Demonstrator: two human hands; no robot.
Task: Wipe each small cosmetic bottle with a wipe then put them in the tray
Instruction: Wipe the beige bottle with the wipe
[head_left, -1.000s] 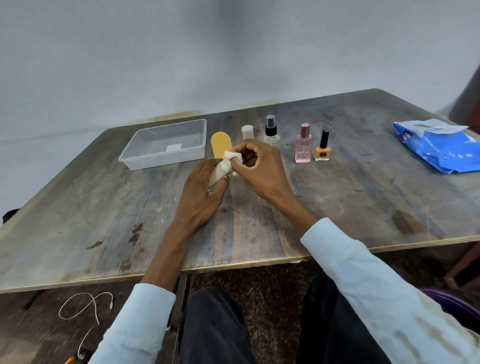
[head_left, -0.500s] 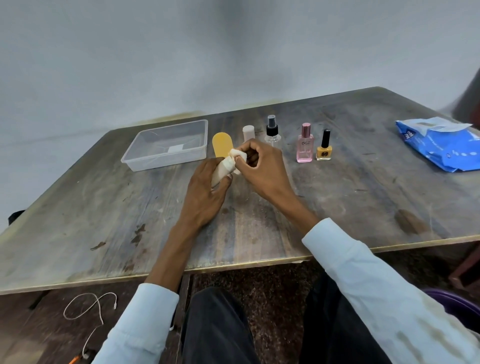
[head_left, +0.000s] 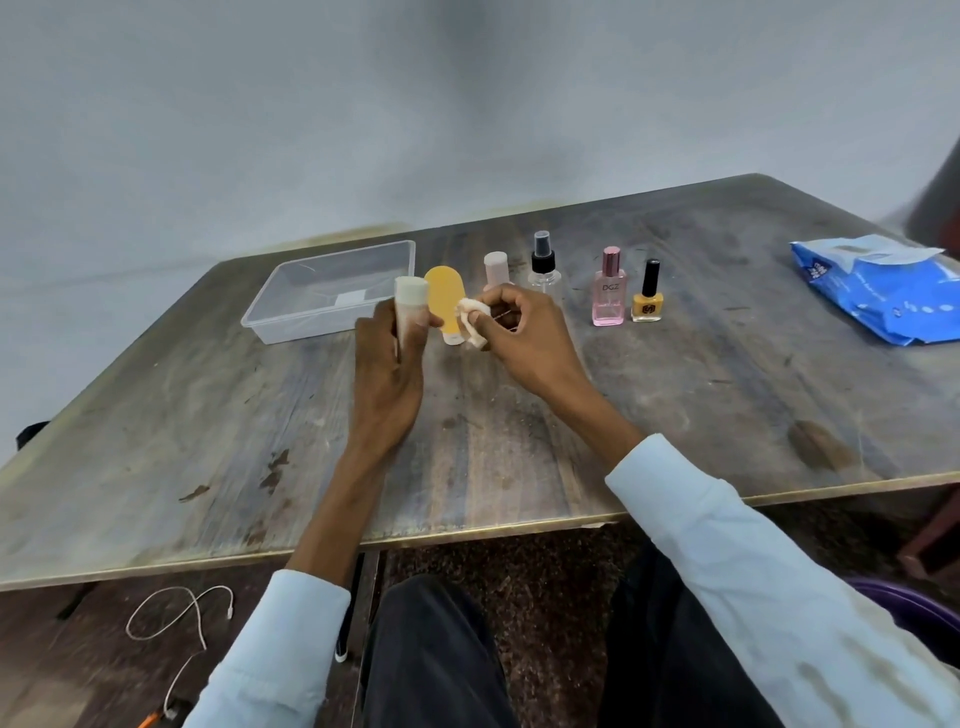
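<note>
Left hand (head_left: 387, 364) grips white bottle (head_left: 408, 306) upright above table (head_left: 675, 415). Right hand (head_left: 524, 338) pinches crumpled wipe (head_left: 471, 322), just beside bottle, probably not touching. Beyond: clear tray (head_left: 270, 312) at left, yellow tube (head_left: 447, 296) between.

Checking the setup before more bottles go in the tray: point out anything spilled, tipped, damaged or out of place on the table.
Nothing stands out. The pink perfume bottle, yellow nail polish and clear spray bottle stand upright in a row, with no spill visible. The tray sits flat. The wipes pack lies with its flap open.
</note>
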